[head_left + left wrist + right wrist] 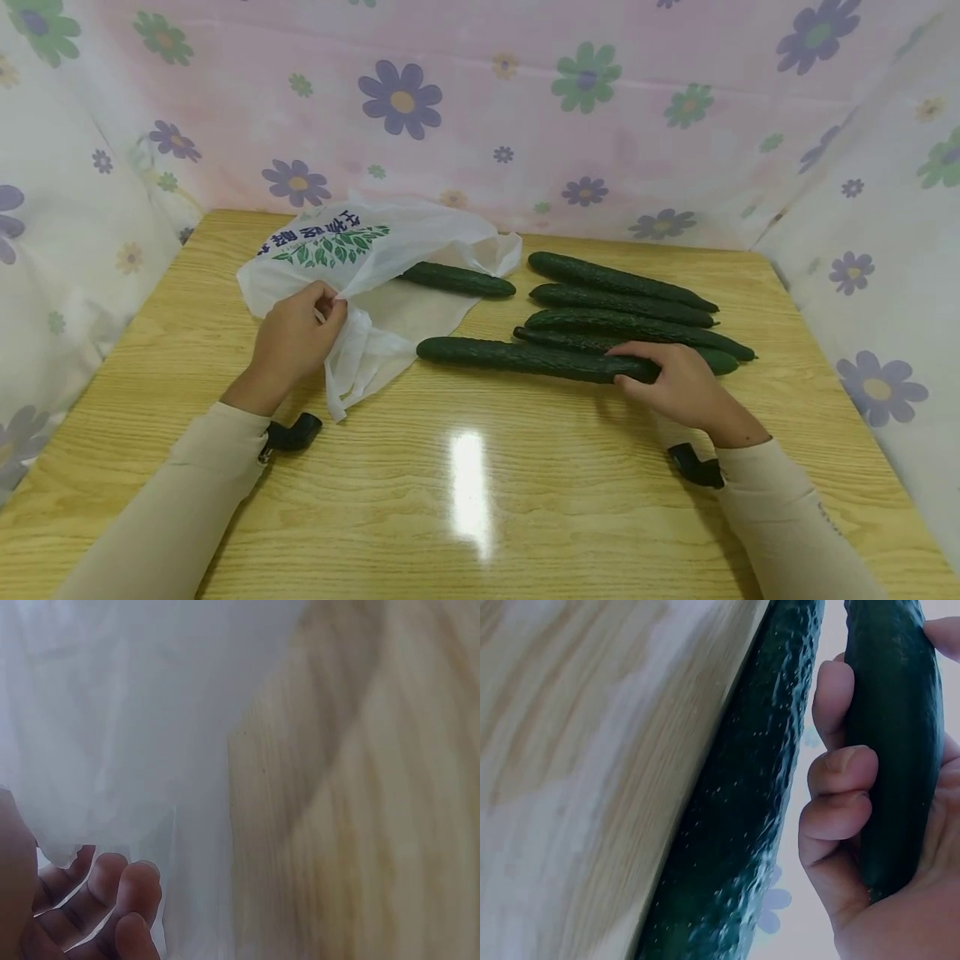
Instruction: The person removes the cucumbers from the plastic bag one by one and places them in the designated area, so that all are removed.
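Observation:
My left hand (296, 333) pinches the near edge of a white plastic bag (427, 218) with green leaf print. In the left wrist view, curled fingers (139, 892) show against the thin film. One cucumber (465, 281) lies partly inside the bag's mouth, its other end hidden by the plastic. My right hand (686, 383) grips a long dark green cucumber (510, 354) near its right end. That cucumber points left, its far tip beside the bag's opening. In the right wrist view, fingers and thumb wrap round the gripped cucumber (892, 750), with another cucumber (727, 795) on the table beside it.
Several more cucumbers lie side by side at the back right of the wooden table (390, 500), among them a rearmost cucumber (622, 279) and a bumpy cucumber (637, 327). A flowered cloth (480, 108) hangs behind the table and along both sides.

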Demonstrator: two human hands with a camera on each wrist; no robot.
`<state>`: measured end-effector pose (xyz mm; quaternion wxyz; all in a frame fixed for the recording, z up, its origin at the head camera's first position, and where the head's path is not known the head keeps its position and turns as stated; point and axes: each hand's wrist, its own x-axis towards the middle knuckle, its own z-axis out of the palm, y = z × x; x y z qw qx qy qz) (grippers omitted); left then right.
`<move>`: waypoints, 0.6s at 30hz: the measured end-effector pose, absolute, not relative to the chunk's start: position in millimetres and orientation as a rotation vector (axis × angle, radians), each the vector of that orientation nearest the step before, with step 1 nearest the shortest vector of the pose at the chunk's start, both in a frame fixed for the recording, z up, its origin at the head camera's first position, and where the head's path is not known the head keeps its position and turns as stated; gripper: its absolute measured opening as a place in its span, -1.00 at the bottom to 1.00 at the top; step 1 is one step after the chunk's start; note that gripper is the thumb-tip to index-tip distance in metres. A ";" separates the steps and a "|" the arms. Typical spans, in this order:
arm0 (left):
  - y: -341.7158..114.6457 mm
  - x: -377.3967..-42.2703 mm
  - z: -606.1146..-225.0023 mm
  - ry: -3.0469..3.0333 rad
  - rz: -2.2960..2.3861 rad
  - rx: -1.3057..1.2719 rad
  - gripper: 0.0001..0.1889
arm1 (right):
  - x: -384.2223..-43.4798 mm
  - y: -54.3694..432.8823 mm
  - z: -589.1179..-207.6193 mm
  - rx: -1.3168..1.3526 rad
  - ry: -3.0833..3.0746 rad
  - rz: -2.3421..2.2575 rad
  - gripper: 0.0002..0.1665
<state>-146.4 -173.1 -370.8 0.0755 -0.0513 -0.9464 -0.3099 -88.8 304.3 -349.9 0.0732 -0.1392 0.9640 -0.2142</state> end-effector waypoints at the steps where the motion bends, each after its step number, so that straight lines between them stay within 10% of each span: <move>1: -173.3 -146.5 -370.9 -2.838 -0.931 -0.153 -0.75 | -89.0 305.5 -350.3 -0.421 2.894 -0.641 -0.53; 18: -172.6 -145.8 -370.5 -2.854 -0.939 -0.142 -0.74 | -84.1 328.1 -346.4 -0.388 2.857 -0.616 -0.50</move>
